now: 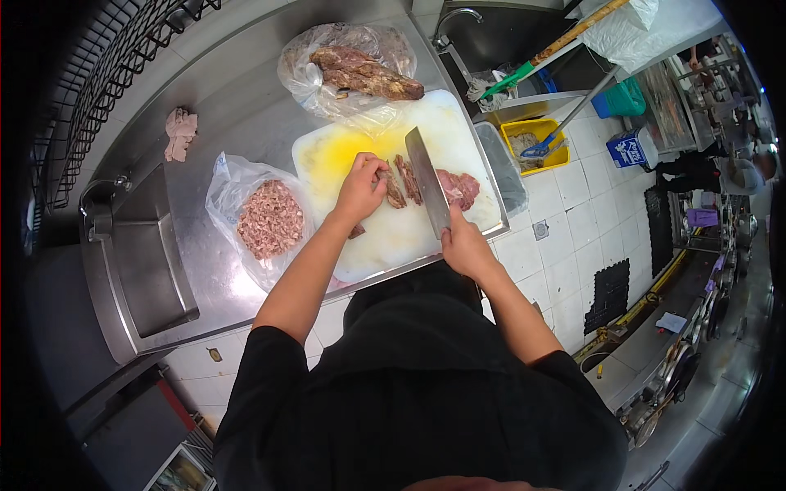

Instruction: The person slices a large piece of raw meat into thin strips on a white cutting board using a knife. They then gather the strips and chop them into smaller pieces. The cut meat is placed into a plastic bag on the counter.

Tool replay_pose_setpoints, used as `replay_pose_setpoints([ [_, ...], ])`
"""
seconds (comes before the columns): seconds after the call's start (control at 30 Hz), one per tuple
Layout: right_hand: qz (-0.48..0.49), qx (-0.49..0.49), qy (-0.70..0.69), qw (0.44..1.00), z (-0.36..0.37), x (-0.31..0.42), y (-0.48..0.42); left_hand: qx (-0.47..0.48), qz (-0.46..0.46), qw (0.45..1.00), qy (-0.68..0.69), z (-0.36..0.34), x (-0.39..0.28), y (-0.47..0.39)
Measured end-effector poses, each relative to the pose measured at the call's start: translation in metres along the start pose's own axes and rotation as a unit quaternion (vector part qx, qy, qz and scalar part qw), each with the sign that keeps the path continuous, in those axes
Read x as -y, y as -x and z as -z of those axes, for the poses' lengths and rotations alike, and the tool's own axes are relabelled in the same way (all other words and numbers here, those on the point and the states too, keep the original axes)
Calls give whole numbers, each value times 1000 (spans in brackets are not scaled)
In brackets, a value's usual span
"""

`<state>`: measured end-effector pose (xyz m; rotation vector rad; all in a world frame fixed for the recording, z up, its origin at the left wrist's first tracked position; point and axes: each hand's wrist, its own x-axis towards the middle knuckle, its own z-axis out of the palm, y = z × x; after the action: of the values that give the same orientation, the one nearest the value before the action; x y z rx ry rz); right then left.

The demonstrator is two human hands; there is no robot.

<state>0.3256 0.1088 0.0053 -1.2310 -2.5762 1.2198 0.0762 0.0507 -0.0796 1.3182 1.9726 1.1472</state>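
Observation:
My right hand (465, 243) grips the handle of a cleaver (428, 178), its broad blade over the white cutting board (393, 248). A reddish piece of meat (459, 189) lies to the right of the blade, and narrow cut strips of meat (408, 179) lie to its left. My left hand (363, 187) has bent fingers at a browned slice of meat (395, 189); whether they grip it is hidden. A small meat piece (357, 231) shows beside my left forearm.
A large browned meat chunk (368, 72) rests on a plastic bag behind the board. Diced meat (270, 219) fills an open bag at left. A crumpled pink cloth (181, 134) and sink (147, 270) are further left. A yellow bucket (562, 161) stands right; a person (737, 175) is far right.

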Motion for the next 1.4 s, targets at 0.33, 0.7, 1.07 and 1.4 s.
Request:
replay_pose_setpoints([
  [0.33, -7, 65, 95, 993, -8, 38, -6, -3, -49, 999, 7, -4, 13, -6],
  [0.7, -25, 105, 90, 990, -17, 34, -21, -1, -37, 999, -11, -7, 6, -11],
  [1.07, -21, 124, 119, 985, -23, 32, -55, 5, -15, 1000, 8, -9, 10, -9],
  [1.4, 53, 60, 20, 997, -12, -14, -78, 55, -46, 997, 27, 2, 12, -16],
])
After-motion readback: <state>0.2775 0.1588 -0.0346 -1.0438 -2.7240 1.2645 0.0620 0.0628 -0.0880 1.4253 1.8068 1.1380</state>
